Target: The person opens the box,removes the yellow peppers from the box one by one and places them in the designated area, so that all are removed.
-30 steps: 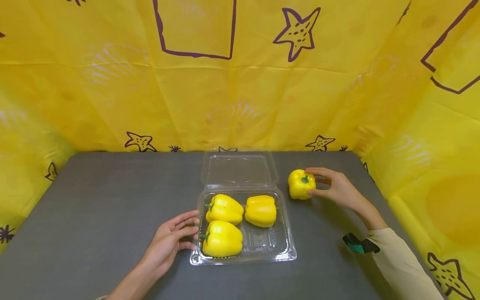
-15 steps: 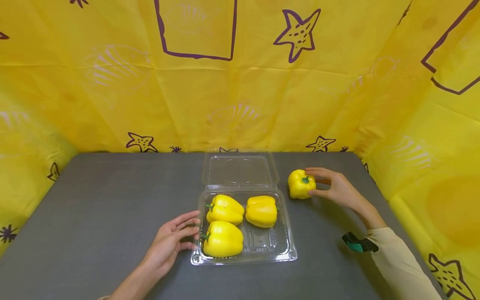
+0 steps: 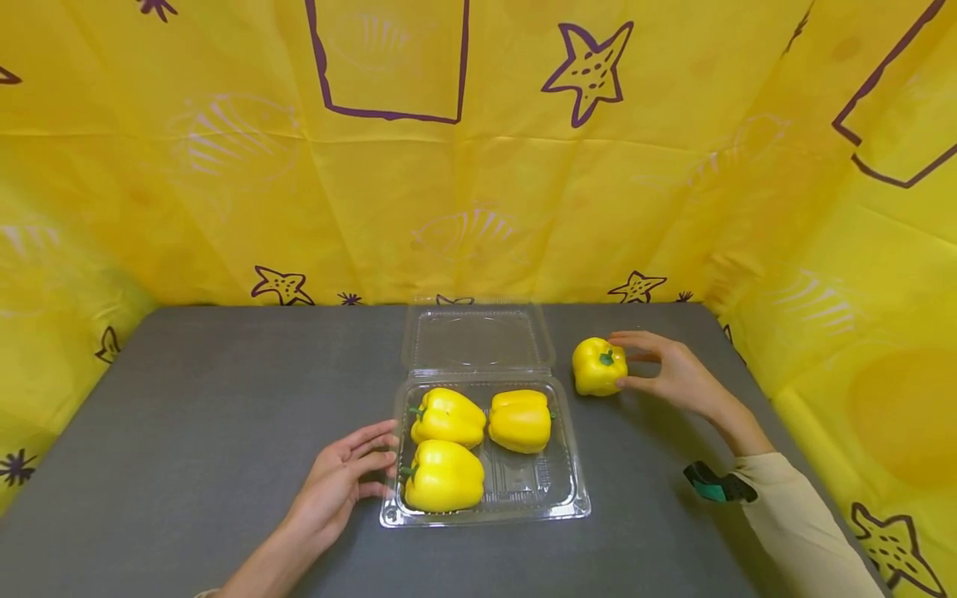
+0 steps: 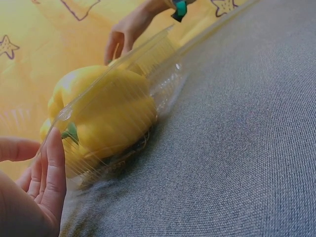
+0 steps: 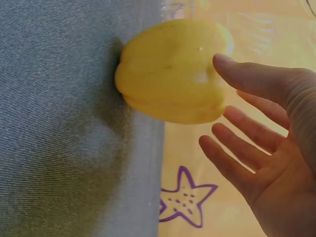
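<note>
Yellow pepper (image 3: pixel 592 370) right of box (image 3: pixel 497 520) was judged slick, best side-held; pinched by right hand (image 3: pixel 676 375), left hand (image 3: pixel 334 483) unclenched.

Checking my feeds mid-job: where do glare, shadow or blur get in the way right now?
Head: mostly clear, bright glints on the rim of the clear container; left wrist: the container's side partly veils the nearest pepper, and the table goes hazy toward the upper right; right wrist: soft shadow beside the outside pepper, yellow cloth looks washed out.
</note>
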Action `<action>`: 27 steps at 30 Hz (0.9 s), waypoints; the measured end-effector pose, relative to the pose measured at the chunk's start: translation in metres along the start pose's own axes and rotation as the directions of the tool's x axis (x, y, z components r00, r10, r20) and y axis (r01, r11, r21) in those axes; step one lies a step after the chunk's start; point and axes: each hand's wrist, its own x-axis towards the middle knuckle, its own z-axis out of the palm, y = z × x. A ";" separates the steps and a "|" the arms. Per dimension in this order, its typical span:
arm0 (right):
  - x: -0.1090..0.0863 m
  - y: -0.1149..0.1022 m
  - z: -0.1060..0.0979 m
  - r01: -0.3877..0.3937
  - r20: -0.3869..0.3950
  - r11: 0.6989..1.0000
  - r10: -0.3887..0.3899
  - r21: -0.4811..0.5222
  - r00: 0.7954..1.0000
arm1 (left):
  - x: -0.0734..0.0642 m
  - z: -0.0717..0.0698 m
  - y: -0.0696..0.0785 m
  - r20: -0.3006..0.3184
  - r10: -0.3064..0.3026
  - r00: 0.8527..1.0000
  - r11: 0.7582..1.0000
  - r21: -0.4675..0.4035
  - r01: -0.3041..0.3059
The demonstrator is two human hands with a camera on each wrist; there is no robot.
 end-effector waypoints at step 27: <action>0.003 -0.072 0.017 0.194 -0.028 0.969 -0.201 -0.150 0.979 | 0.000 0.000 -0.001 0.014 -0.005 1.000 1.000 -0.021 0.005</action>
